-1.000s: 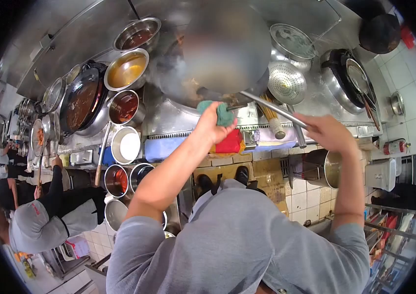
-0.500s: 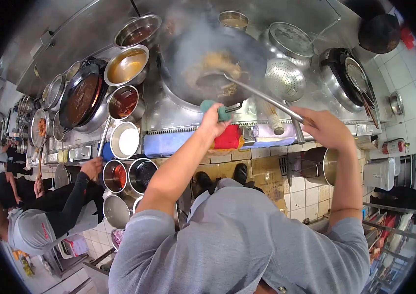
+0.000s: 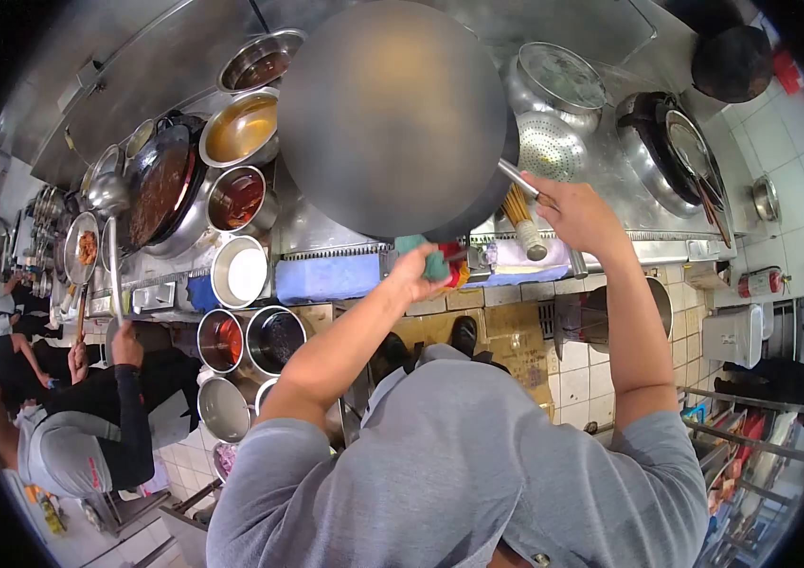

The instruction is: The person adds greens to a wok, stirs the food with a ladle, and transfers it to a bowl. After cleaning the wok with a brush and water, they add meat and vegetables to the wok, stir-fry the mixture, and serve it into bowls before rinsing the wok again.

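My left hand (image 3: 410,276) is closed around a green cloth (image 3: 424,256) at the handle of a wok (image 3: 512,142). A large round blur covers most of the wok and whatever is in it; only dark rim at the right and bottom shows. My right hand (image 3: 568,210) grips the metal handle of a long ladle (image 3: 516,176), whose head is hidden by the blur. Just below that hand lies a bamboo wok brush (image 3: 521,216). A perforated strainer (image 3: 551,149) sits to the right of the wok.
Left of the wok stand a bowl of yellow liquid (image 3: 241,131), a pot of red sauce (image 3: 238,199) and a white container (image 3: 239,272). A co-worker at the left raises another ladle (image 3: 110,192) near a dark sauce wok (image 3: 163,185). A lidded pot (image 3: 563,76) stands at back right.
The wok has tipped or shifted, and my left hand sits slightly lower. My right hand has moved left and up with the ladle. The co-worker's ladle has come up, away from the pots.
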A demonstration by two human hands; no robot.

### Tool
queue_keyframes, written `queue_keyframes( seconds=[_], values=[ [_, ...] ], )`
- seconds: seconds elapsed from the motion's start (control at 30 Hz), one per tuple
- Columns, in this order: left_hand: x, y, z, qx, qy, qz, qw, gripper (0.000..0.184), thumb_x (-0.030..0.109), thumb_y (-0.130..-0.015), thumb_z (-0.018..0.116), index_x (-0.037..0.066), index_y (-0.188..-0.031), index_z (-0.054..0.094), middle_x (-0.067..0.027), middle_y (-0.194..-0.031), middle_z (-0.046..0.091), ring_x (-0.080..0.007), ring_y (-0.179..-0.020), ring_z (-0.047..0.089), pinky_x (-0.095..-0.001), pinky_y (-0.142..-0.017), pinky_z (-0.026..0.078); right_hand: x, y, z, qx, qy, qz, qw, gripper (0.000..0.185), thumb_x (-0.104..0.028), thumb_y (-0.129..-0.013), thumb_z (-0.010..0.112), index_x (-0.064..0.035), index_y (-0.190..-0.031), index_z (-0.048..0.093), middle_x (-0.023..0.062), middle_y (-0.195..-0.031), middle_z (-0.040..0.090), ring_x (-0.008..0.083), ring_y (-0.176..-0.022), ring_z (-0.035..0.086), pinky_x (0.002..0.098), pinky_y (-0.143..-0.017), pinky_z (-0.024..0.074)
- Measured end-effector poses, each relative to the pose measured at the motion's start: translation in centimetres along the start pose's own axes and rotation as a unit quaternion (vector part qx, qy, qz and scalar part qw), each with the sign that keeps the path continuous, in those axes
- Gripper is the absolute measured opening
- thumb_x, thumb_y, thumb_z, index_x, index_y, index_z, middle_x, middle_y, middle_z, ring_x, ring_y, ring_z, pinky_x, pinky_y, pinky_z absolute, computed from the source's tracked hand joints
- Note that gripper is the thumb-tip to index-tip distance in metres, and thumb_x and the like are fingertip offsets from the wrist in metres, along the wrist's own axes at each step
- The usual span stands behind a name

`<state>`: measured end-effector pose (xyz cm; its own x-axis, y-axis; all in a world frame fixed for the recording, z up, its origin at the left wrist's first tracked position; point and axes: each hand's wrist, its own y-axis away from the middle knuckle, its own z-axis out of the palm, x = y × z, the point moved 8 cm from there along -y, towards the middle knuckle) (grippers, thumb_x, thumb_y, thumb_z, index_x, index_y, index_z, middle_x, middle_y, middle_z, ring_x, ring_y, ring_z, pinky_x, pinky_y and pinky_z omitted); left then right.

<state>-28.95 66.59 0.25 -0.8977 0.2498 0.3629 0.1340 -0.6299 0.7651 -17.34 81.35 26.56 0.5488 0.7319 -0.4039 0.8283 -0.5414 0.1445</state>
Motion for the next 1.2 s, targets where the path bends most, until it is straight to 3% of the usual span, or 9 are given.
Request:
queue_keyframes(
  seconds=[0.17,0.33,0.53,0.6,0.73,0.8,0.9,1.03,1.2],
  values=[
    [4.7,2.0,3.8,0.007,0.100,0.085,0.991,0.019,0.009,-0.078,0.056,0.009,-0.095,0.046,-0.0102,-0.092,0.049,-0.0248,-0.082,0.052,-0.0446,-0.074,0.051,0.0,4.6,-2.4,0.052,-0.042,-0.042,0.997,0.047,-0.006,-0.078,0.055,-0.0114,-0.125,0.050,0.0155,-0.080,0.062,0.0339,-0.075,0.059,0.0401,-0.069,0.0452],
    [11.1,-2.1,4.5,0.004,0.083,0.118,0.990,0.007,0.016,-0.083,0.051,0.009,-0.086,0.050,-0.0057,-0.078,0.051,-0.0192,-0.071,0.052,-0.0358,-0.067,0.051,1.1,10.8,-4.5,-0.076,-0.002,0.099,0.992,0.050,-0.007,-0.077,0.057,-0.0151,-0.126,0.049,0.0183,-0.089,0.063,0.0365,-0.080,0.060,0.0404,-0.071,0.0461],
    [9.6,-2.0,3.0,-0.086,0.099,-0.006,0.991,0.046,0.049,-0.076,0.067,0.008,-0.091,0.052,-0.0052,-0.074,0.054,-0.0143,-0.061,0.056,-0.0219,-0.047,0.049,9.7,4.7,5.3,0.025,-0.112,0.105,0.988,0.048,-0.012,-0.082,0.056,-0.0097,-0.129,0.045,0.0187,-0.089,0.063,0.0338,-0.078,0.060,0.0386,-0.072,0.0467],
    [6.7,1.1,3.3,-0.202,0.035,-0.039,0.978,0.043,0.043,-0.079,0.066,0.006,-0.098,0.053,-0.0060,-0.076,0.055,-0.0140,-0.062,0.057,-0.0241,-0.050,0.050,9.8,2.2,7.4,0.056,-0.188,0.124,0.973,0.048,-0.015,-0.084,0.055,-0.0056,-0.129,0.042,0.0188,-0.091,0.062,0.0307,-0.078,0.061,0.0377,-0.074,0.0468],
    [-0.6,2.6,-2.7,-0.080,-0.161,0.066,0.981,0.028,0.016,-0.082,0.062,0.004,-0.105,0.052,-0.0085,-0.085,0.057,-0.0195,-0.066,0.058,-0.0333,-0.059,0.052,6.4,-2.6,12.1,0.213,-0.125,0.074,0.966,0.048,-0.018,-0.087,0.054,-0.0062,-0.132,0.038,0.0129,-0.076,0.058,0.0219,-0.063,0.056,0.0338,-0.062,0.0479],
    [-3.4,3.4,-6.1,-0.047,-0.109,0.087,0.989,0.032,0.010,-0.079,0.061,0.003,-0.108,0.050,-0.0088,-0.087,0.057,-0.0220,-0.070,0.059,-0.0354,-0.060,0.052,4.6,-3.9,15.0,0.002,-0.455,0.170,0.874,0.045,-0.018,-0.090,0.050,-0.0088,-0.132,0.037,0.0063,-0.066,0.050,0.0147,-0.052,0.050,0.0300,-0.046,0.0432],
    [-4.7,6.5,-9.3,0.011,-0.117,0.115,0.986,0.031,0.006,-0.077,0.058,0.001,-0.106,0.048,-0.0108,-0.087,0.055,-0.0228,-0.074,0.058,-0.0373,-0.063,0.051,5.0,-2.5,10.9,-0.027,-0.586,0.184,0.789,0.041,-0.018,-0.091,0.048,-0.0083,-0.130,0.040,0.0013,-0.063,0.044,0.0095,-0.046,0.043,0.0260,-0.038,0.0359],
    [-5.8,8.8,-13.0,0.051,0.000,0.126,0.991,0.027,0.008,-0.077,0.057,0.001,-0.102,0.049,-0.0108,-0.085,0.056,-0.0231,-0.070,0.058,-0.0369,-0.062,0.051,6.6,-8.7,10.6,0.067,-0.468,0.152,0.868,0.038,-0.018,-0.092,0.047,-0.0086,-0.128,0.041,0.0003,-0.064,0.046,0.0091,-0.047,0.043,0.0253,-0.041,0.0388],
    [-4.7,8.8,-11.6,0.039,0.103,0.073,0.991,0.024,0.016,-0.080,0.058,0.002,-0.097,0.050,-0.0105,-0.076,0.058,-0.0203,-0.065,0.057,-0.0336,-0.061,0.051,2.6,-14.8,14.5,-0.090,-0.570,0.139,0.805,0.037,-0.018,-0.092,0.047,-0.0078,-0.128,0.041,-0.0001,-0.065,0.047,0.0090,-0.046,0.043,0.0262,-0.041,0.0400]
  ],
)
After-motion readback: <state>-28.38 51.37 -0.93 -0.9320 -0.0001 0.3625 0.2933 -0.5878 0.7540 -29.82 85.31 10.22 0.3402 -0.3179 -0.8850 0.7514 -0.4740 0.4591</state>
